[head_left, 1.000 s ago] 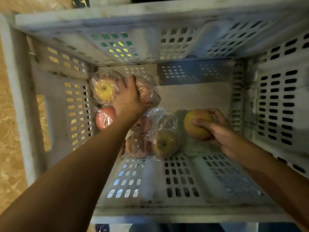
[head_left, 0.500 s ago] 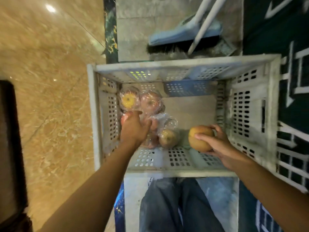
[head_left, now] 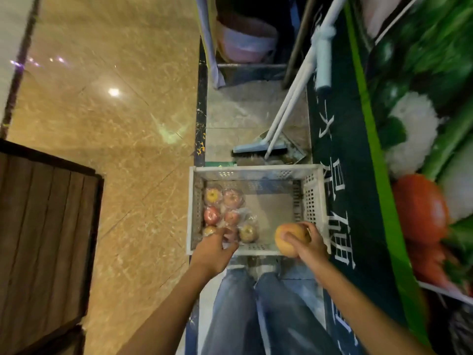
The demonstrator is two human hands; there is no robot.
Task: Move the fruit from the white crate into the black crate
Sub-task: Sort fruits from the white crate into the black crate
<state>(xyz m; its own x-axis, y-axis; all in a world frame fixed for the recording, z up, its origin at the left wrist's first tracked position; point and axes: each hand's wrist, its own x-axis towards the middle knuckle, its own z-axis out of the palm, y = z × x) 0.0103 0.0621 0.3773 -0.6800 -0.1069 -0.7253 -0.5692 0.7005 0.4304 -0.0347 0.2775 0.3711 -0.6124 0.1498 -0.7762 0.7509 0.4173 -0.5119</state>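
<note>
Fruit job, roughly at the lift-out stage as far as I could judge. Your right hand (head_left: 311,248) was clamped round a big orange fruit (head_left: 286,237), fingers over the top, holding it right at the near rim of the white crate (head_left: 256,170), about level with the edge. Your left hand (head_left: 213,252) was down on the wrapped apples (head_left: 231,198), fingertips on the plastic nearest you. I honestly couldn't tell if it had a real grip on the wrap or was only touching it.

The rest of the apples sat just beyond your left fingers, packed along that hand's side of the crate. The floor beyond your right hand was bare.

Tips for this step, just my take:
- Grab the apples by a bunch of plastic, not one apple. That film looked loose and I'd guess it slips.
- Lift both hands straight up past the rim before swinging across, so nothing clips the wall.
- Both loads had to go left. A dark box (head_left: 46,226) sat well off to the outside of your left hand. It might have been the black crate, but I couldn't say for sure.
- Mind the broom (head_left: 256,149) leaning just beyond the crate.
</note>
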